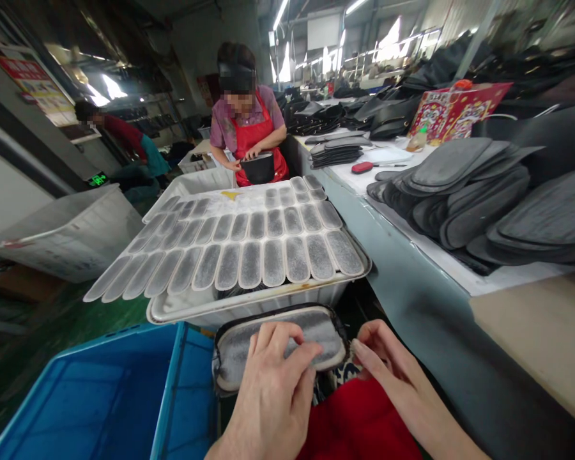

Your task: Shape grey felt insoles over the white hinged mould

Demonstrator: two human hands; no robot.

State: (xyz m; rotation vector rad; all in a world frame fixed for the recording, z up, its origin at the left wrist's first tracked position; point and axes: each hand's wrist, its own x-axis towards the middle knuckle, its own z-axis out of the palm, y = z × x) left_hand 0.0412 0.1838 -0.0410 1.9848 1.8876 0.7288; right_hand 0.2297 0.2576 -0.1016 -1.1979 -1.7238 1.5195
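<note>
In front of me lies an oval grey bag base (239, 345) with a pale border and a black raised rim around it. My left hand (275, 386) is over its middle, fingers bent and thumb drawn in against the index finger; whatever may be between them is hidden. At the right end of the base, my right hand (383, 358) pinches with thumb and index finger beside the black rim. What is in that pinch is too small to make out. A red cloth (359, 421) shows beneath my hands.
A board of grey oval pieces (252, 262) rests across a white bin (311, 299). A blue crate (172, 377) stands at left. Stacked dark pieces (460, 191) and a red-handled tool (363, 167) lie on the right-hand table. A co-worker in a red apron (252, 134) handles a black piece beyond.
</note>
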